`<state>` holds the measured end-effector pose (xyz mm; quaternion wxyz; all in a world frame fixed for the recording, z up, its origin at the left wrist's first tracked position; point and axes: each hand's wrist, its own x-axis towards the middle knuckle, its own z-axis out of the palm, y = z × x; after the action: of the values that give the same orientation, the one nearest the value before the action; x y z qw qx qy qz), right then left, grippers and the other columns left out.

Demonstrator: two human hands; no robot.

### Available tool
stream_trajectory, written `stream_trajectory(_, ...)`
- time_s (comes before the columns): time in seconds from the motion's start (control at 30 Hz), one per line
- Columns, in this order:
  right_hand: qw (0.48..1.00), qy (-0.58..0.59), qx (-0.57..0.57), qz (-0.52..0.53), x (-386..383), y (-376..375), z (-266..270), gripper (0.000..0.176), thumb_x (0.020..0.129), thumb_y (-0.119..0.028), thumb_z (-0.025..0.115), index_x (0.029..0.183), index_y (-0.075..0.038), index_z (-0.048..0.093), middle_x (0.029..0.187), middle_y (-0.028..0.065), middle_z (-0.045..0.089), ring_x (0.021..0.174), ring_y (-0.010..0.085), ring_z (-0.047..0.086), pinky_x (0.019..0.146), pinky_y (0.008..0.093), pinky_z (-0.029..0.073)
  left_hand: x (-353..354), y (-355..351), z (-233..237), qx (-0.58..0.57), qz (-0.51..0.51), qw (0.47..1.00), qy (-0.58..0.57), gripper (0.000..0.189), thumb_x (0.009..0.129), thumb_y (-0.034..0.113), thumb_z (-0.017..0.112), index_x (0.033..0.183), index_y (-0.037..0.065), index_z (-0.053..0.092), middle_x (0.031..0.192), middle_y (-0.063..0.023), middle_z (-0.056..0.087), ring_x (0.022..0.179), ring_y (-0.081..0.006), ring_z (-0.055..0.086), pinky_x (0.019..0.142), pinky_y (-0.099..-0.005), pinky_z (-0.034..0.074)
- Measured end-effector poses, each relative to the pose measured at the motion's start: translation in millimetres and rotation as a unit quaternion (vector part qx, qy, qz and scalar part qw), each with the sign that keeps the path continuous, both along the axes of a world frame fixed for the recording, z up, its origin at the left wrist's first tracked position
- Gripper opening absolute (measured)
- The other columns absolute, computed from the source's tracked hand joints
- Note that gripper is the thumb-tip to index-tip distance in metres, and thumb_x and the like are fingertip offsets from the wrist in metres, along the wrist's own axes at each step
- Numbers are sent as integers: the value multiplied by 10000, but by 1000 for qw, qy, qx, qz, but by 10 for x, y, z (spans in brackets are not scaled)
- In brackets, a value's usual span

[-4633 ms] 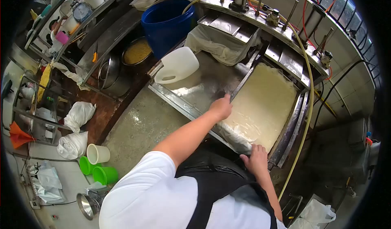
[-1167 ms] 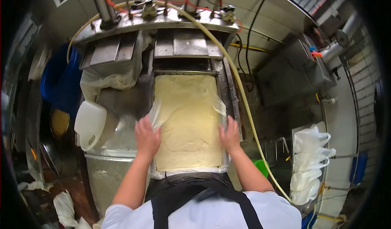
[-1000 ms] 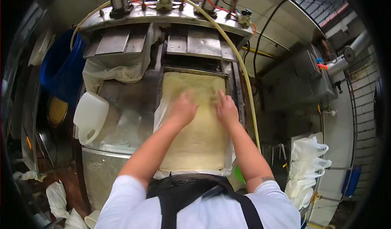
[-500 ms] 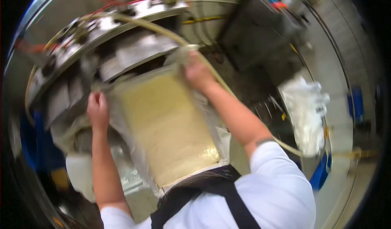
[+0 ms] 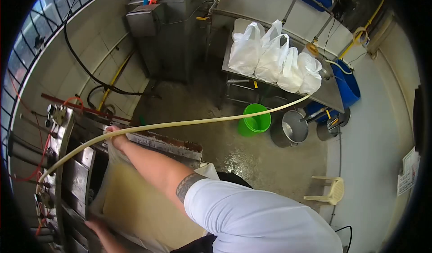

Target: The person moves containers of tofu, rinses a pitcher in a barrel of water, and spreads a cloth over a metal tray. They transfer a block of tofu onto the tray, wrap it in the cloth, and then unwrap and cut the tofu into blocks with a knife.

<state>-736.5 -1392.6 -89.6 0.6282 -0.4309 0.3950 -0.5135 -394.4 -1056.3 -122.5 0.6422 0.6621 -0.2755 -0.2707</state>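
A broad, flat, pale yellow slab [image 5: 135,199], like tofu or curd, lies in front of me on thin whitish cloth [image 5: 105,194]. My right hand [image 5: 118,138] is closed on the cloth at the slab's far corner, partly behind the hose. My left hand [image 5: 96,227] is at the cloth's edge on the left side, its fingers closed and only partly visible. A long cream hose [image 5: 180,124] passes above my right hand and runs across the view. My right arm and white sleeve cover part of the slab.
A metal press frame [image 5: 63,163] with valves and red tubes stands at left. White plastic bags [image 5: 245,50] sit on a metal table [image 5: 333,93]. On the wet floor are a green bucket [image 5: 255,125], a metal pot [image 5: 288,131] and a cream stool [image 5: 330,191].
My view has swung to the right, bringing the bags, table and buckets into clear sight. The slab and both hands now appear lower and further left. Both hands stay at the cloth.
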Motion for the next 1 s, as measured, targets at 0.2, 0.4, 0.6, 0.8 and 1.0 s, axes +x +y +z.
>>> stream_trajectory(0.2, 875, 252, -62, 408, -1072, 870, -616, 1145, 856, -487, 798, 1693, -115, 111, 1694, 218, 292, 1495, 385, 396, 1190, 518, 380, -698, 296, 3, 397, 53, 882, -247, 616, 1091, 457, 510, 1323, -104, 615, 1281, -342, 658, 1089, -412, 663, 906, -472, 555)
stream_trajectory(0.4, 897, 127, 22, 423, -3014, 2711, -899, 1172, 770, -317, 844, 1653, 20, 151, 1684, 254, 277, 1568, 348, 263, 1283, 465, 236, -2913, 353, 493, 381, -47, 840, -383, 609, 1090, 457, 511, 1301, -102, 625, 1260, -340, 664, 1073, -413, 668, 897, -476, 556)
stream_trajectory(0.6, 880, 157, -6, 449, -3843, 3305, -916, 930, 757, -435, 874, 1494, -19, 488, 1389, 207, 634, 1287, 300, 595, 1074, 426, 476, -4746, 76, 902, 285, -155, 847, -421, 601, 1089, 456, 512, 1280, -100, 636, 1240, -337, 671, 1057, -415, 673, 887, -479, 557)
stream_trajectory(0.8, 807, 227, -98, 536, -4073, 2882, -616, 788, 737, -412, 884, 1359, -24, 596, 1243, 191, 696, 1159, 294, 648, 984, 437, 509, -5632, 197, 1066, 261, -187, 855, -408, 595, 1087, 456, 513, 1258, -98, 646, 1220, -335, 678, 1042, -416, 678, 878, -482, 558)
stream_trajectory(1.0, 760, 312, -197, 536, -4341, 2747, -480, 651, 717, -388, 893, 1225, -29, 703, 1097, 175, 758, 1031, 288, 702, 894, 448, 543, -5991, 575, 981, 245, -199, 859, -404, 589, 1086, 455, 515, 1237, -96, 656, 1199, -333, 684, 1026, -418, 683, 869, -485, 560)
